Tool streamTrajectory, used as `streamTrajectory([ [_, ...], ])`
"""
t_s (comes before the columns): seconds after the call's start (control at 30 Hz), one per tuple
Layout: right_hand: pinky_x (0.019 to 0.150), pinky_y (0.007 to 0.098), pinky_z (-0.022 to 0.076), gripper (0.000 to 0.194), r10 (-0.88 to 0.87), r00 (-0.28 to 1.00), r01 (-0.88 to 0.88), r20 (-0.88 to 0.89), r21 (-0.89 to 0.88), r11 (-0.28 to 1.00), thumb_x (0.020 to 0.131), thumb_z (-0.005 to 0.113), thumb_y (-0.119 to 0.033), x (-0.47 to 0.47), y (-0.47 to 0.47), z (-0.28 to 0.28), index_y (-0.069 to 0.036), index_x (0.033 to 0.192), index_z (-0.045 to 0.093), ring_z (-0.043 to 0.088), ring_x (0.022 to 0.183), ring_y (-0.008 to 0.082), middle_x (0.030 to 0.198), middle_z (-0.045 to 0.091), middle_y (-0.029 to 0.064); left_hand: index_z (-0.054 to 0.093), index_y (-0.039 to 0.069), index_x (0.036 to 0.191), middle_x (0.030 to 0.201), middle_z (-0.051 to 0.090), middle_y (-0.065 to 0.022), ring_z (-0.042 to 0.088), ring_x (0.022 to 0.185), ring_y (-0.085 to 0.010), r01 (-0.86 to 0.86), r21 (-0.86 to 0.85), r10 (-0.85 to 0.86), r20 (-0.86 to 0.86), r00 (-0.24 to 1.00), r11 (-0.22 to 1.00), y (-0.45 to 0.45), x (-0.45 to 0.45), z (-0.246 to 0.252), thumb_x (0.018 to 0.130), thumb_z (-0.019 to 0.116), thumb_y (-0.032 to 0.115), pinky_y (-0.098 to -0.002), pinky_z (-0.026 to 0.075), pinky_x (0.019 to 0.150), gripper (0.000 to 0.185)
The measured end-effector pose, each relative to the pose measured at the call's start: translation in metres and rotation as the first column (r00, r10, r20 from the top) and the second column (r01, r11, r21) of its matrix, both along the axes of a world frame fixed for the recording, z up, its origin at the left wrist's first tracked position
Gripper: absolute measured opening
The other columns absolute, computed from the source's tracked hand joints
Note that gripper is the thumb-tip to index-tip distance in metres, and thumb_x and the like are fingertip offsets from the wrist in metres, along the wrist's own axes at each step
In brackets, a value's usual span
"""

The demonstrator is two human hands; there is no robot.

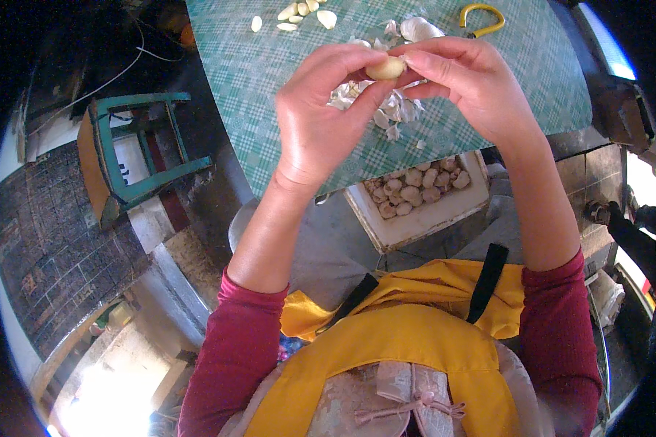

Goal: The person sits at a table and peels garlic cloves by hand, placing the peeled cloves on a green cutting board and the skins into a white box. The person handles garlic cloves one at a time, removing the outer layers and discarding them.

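Observation:
Above the table edge, my left hand (pixel 321 104) pinches a pale garlic clove (pixel 385 69) between thumb and fingers. The thumb and fingertips of my right hand (pixel 467 79) grip the clove's right end, where a whitish bit, perhaps skin, shows. Beneath both hands lies a pile of papery garlic skins (pixel 396 106), partly hidden by them. A whole garlic bulb (pixel 420 29) rests just beyond my right hand. Farther off on the left are several peeled cloves (pixel 326 19), spread on the green checked tablecloth (pixel 240 82).
Under the table edge, close to my knees, a white box (pixel 382 237) holds several garlic bulbs (pixel 410 192). A yellow curved handle (pixel 484 8) lies at the table's far right. To the left stands a green-framed stool (pixel 142 188). Part of another person's leg (pixel 626 232) shows at right.

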State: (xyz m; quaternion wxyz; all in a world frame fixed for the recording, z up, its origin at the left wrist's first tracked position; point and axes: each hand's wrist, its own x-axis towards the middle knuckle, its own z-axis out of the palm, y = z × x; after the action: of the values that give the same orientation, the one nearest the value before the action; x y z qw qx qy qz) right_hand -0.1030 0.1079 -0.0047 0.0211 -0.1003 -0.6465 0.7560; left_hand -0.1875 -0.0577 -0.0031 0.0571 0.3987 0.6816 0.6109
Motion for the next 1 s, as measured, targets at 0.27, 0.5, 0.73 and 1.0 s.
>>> streamTrajectory([
  [0.27,0.072,0.0267,0.0515,0.023,-0.068,0.995,0.060,0.072,0.110,0.992,0.086,0.056,-0.015,0.001,0.001,0.002,0.002,0.101,0.061,0.063,0.082,0.0167,0.091,0.064,0.0091,0.056,-0.004,0.104,0.096,0.062,-0.0128,0.062,0.082,-0.0145,0.082,0.003,-0.070,0.551,0.832,0.997,-0.002,-0.001,0.004,0.082,0.060,0.003,-0.0255,0.052,0.074,0.024],
  [0.5,0.069,0.0233,0.0482,0.014,-0.093,0.984,0.145,-0.153,0.377,0.915,0.083,0.058,-0.006,-0.002,-0.009,-0.005,0.001,0.094,0.061,0.062,0.077,0.0129,0.088,0.064,0.0059,0.053,-0.006,0.108,0.095,0.062,-0.0131,0.062,0.081,-0.0180,0.116,0.417,-0.433,0.866,0.249,0.901,-0.007,-0.016,-0.001,0.089,0.051,0.011,-0.0283,0.051,0.077,0.026],
  [0.73,0.072,0.0234,0.0458,0.013,-0.039,0.980,0.147,-0.197,0.569,0.809,0.083,0.060,-0.008,-0.001,-0.008,0.004,0.002,0.091,0.062,0.059,0.077,0.0114,0.086,0.063,0.0041,0.050,-0.005,0.114,0.102,0.060,-0.0129,0.061,0.087,-0.0192,0.173,0.315,-0.358,0.858,0.369,0.933,-0.009,-0.014,-0.006,0.086,0.055,0.009,-0.0285,0.052,0.078,0.031],
  [1.0,0.074,0.0228,0.0461,0.022,0.001,1.000,0.002,-0.012,0.238,0.971,0.084,0.061,-0.016,0.000,-0.010,0.007,0.002,0.097,0.062,0.059,0.081,0.0100,0.085,0.064,0.0049,0.056,-0.001,0.109,0.101,0.061,-0.0134,0.062,0.090,-0.0230,0.205,0.214,-0.296,0.735,0.611,0.955,-0.006,-0.008,-0.007,0.083,0.057,0.004,-0.0305,0.052,0.078,0.026],
])
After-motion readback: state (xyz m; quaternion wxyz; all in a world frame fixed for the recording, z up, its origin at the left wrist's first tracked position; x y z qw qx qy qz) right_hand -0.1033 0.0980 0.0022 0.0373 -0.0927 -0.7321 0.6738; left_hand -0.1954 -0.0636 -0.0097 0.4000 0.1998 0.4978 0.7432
